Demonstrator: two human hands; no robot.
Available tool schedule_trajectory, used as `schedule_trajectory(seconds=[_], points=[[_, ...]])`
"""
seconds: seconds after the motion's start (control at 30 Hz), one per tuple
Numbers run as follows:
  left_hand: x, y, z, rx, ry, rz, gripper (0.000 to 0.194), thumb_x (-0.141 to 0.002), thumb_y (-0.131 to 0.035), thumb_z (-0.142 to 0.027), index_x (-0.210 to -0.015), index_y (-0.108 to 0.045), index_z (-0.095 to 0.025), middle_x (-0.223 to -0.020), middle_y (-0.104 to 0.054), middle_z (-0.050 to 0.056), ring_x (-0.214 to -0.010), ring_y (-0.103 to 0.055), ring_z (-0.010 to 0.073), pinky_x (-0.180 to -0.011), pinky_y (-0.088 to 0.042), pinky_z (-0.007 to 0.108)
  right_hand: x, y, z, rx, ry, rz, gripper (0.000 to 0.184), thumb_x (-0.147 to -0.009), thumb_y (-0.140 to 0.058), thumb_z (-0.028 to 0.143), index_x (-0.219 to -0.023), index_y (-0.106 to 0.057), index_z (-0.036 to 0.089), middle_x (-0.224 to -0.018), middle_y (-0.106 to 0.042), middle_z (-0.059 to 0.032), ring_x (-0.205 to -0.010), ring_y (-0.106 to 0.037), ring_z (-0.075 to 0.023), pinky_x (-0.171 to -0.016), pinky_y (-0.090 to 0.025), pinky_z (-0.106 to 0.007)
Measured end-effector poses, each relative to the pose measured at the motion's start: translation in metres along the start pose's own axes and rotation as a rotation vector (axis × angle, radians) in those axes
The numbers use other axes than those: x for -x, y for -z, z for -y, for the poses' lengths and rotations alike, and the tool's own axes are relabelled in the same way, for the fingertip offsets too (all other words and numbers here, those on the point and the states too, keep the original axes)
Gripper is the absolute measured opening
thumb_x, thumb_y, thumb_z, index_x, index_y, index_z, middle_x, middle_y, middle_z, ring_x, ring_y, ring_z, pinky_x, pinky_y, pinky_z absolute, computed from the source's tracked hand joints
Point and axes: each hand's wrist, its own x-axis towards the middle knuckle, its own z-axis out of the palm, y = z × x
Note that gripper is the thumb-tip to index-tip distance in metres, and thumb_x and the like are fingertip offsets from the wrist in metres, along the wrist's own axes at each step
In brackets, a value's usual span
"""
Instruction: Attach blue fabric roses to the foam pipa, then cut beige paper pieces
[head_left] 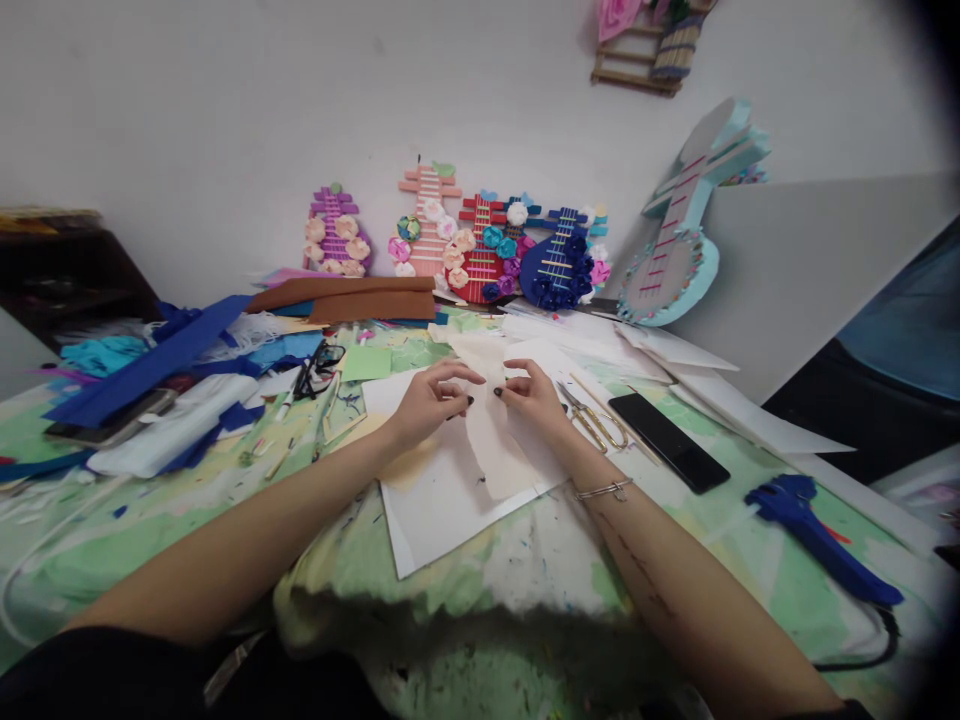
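Note:
My left hand (433,402) is held above the papers with its fingers curved and its thumb apart from them. Facing it, my right hand (531,396) has thumb and index finger spread, and nothing shows between them. Below and between both hands lies a long cream strip of crepe-like paper (510,468). The strip rests over a white sheet (420,530) near the table's front edge. Gold-handled scissors (592,418) lie just right of my right hand, beside a thin wooden stick (637,442).
A black phone (669,442) and a blue glue gun (821,530) lie to the right. Blue paper (150,365), a brown roll (352,300) and eyeglasses (321,368) are at left. Decorated paper guitars (484,250) stand along the wall; a larger pale-blue guitar (675,240) leans at right.

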Motion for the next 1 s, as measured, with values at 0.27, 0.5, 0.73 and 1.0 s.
schedule_trajectory(seconds=[0.27,0.5,0.73,1.0], points=[[0.0,0.003,0.004,-0.134,0.027,0.036,0.025,-0.065,-0.06,-0.014,-0.088,-0.07,-0.018,-0.105,-0.046,0.005,-0.05,-0.048,0.0013,-0.039,-0.04,0.017,0.0,0.002,-0.007,0.22,-0.029,0.088,0.05,-0.064,-0.065,0.019,-0.11,-0.045,0.021,-0.063,-0.061,0.0077,-0.061,-0.059,-0.0141,-0.059,-0.042,-0.025],[0.001,0.003,0.009,-0.208,0.133,0.144,0.035,-0.065,-0.062,-0.02,-0.099,-0.067,-0.017,-0.103,-0.052,0.005,-0.059,-0.054,0.0075,-0.049,-0.047,0.021,0.028,0.022,0.033,0.477,0.078,0.016,0.018,-0.072,-0.064,0.026,-0.081,-0.05,0.019,-0.071,-0.056,0.0022,-0.066,-0.05,-0.0134,-0.063,-0.034,-0.026],[-0.002,0.002,0.01,-0.153,0.217,0.096,0.033,-0.06,-0.063,-0.018,-0.092,-0.067,-0.013,-0.083,-0.062,0.002,-0.052,-0.052,0.0078,-0.049,-0.04,0.02,0.083,0.036,0.049,0.928,0.2,0.486,0.038,-0.07,-0.07,0.05,-0.075,-0.05,0.017,-0.079,-0.054,-0.0032,-0.074,-0.048,-0.016,-0.063,-0.033,-0.025],[-0.001,-0.001,0.005,-0.133,0.325,0.045,0.033,-0.062,-0.062,-0.013,-0.095,-0.065,-0.012,-0.051,-0.05,-0.006,-0.043,-0.043,0.0067,-0.044,-0.034,0.018,0.09,0.027,0.04,1.208,0.401,0.487,0.022,-0.094,-0.039,0.025,-0.082,-0.053,0.015,-0.081,-0.056,-0.0063,-0.073,-0.049,-0.0158,-0.064,-0.032,-0.027]])
